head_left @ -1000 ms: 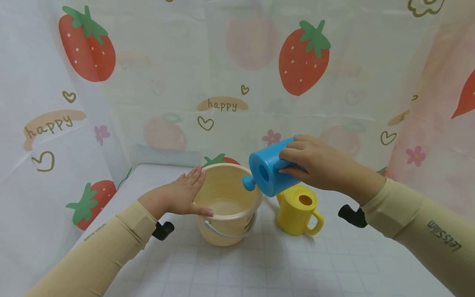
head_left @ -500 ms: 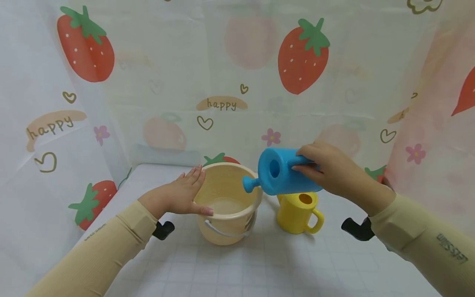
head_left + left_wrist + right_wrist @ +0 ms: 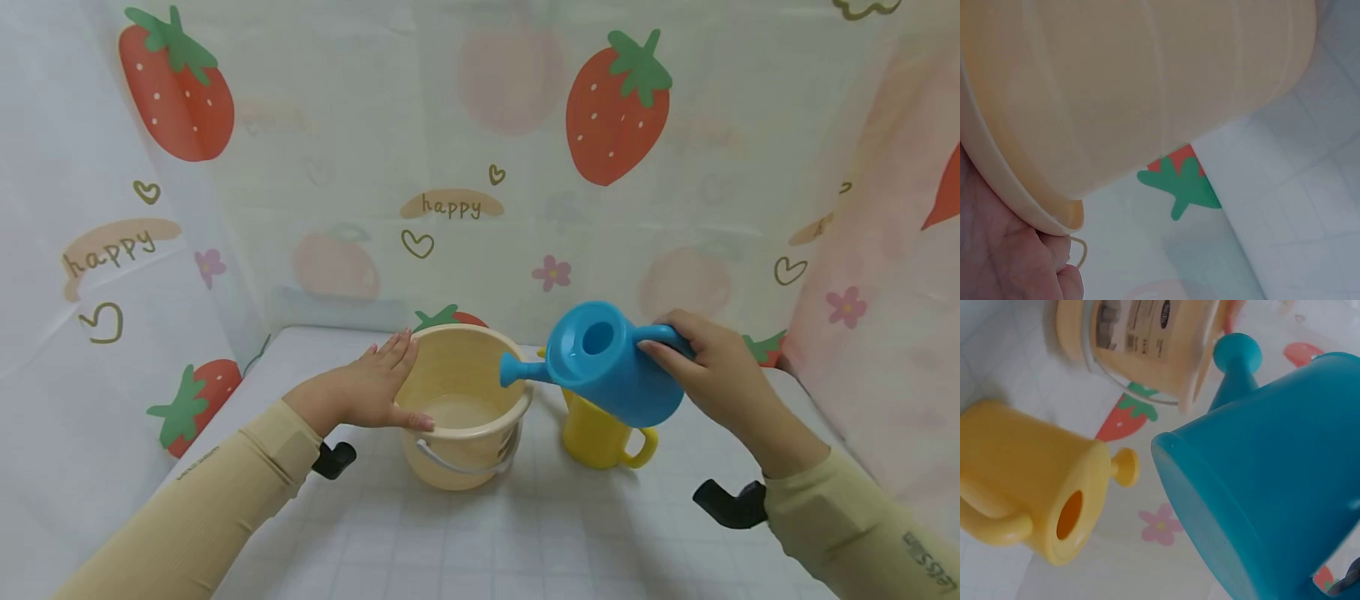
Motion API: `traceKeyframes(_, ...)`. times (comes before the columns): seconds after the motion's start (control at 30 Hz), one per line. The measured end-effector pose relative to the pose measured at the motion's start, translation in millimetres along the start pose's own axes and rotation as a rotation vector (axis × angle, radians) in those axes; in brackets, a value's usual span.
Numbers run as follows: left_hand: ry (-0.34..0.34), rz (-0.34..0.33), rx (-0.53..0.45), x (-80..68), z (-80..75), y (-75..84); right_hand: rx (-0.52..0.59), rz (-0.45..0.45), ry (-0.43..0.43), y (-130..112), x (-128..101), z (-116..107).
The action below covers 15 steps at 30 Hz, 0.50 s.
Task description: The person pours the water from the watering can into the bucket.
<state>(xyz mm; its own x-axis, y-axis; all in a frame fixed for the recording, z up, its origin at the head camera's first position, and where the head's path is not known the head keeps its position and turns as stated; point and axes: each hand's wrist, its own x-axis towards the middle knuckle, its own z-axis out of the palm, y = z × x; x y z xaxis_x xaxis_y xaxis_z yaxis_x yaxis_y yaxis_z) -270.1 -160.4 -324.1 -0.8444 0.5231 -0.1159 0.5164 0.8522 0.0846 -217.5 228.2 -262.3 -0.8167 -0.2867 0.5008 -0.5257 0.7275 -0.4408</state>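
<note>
A cream bucket [image 3: 454,454] stands upright on the table. My left hand [image 3: 367,386] rests on its left rim, fingers stretched toward the back and thumb along the front edge; in the left wrist view the palm [image 3: 1004,250] lies against the rim. My right hand [image 3: 716,371] grips the handle of a blue watering can [image 3: 637,383], held in the air right of the bucket. The can leans left, and its spout overlaps the bucket's right rim in the head view. Below it stands a yellow watering can [image 3: 596,433], partly hidden; the right wrist view shows its round opening.
The table [image 3: 480,550] has a pale gridded cover. A white handle [image 3: 457,467] hangs down the bucket's front, and a label [image 3: 1141,328] is on its side. Behind and beside the table hangs a strawberry-printed curtain [image 3: 360,108].
The blue watering can has tipped back from a steep pour toward upright. My right hand has moved right and a little down with it. My left hand has stayed on the bucket.
</note>
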Motion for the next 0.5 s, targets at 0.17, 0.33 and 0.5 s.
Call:
traceKeyframes(0.17,-0.007,-0.004,0.004,0.0,1.0,0.3,0.074,0.059,0.042,6.2,-9.4,4.0)
traceKeyframes(0.33,-0.008,-0.006,0.004,0.2,0.3,0.4,0.189,0.159,0.106,13.4,-20.9,9.3)
traceKeyframes(0.5,-0.011,-0.002,-0.009,0.1,-0.6,-0.4,0.242,0.194,0.191,25.1,-32.3,13.7)
